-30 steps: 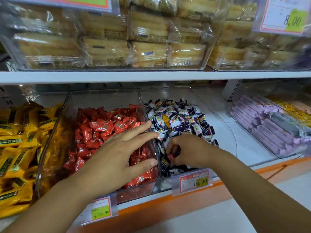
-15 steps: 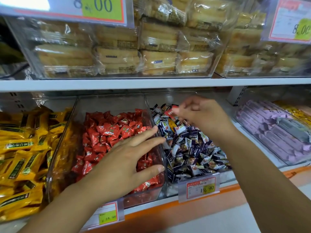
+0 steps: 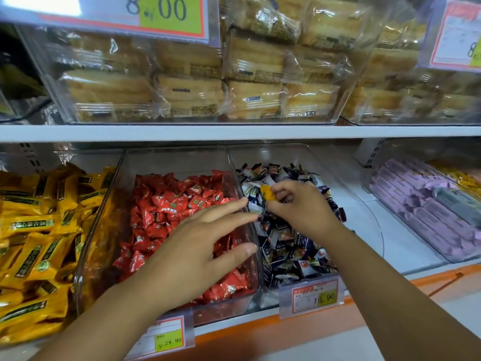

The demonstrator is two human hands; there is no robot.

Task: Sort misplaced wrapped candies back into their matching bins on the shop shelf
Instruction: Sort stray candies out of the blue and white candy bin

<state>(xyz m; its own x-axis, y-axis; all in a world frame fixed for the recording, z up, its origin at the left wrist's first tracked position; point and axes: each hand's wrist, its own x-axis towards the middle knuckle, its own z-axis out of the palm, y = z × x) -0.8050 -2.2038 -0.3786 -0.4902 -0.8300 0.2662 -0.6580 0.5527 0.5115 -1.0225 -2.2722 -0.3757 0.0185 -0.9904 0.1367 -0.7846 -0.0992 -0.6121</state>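
As the right hand (image 3: 304, 212) is lifting a pinched yellow candy (image 3: 268, 193) off the blue-candy bin (image 3: 361, 225), another stray is leaving, the left hand (image 3: 197, 246) staying spread wide alongside

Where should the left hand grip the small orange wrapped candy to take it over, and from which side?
Probably the free left end of the small orange wrapped candy, from the left: the right hand pinches its right end, and the left hand lies lower left.
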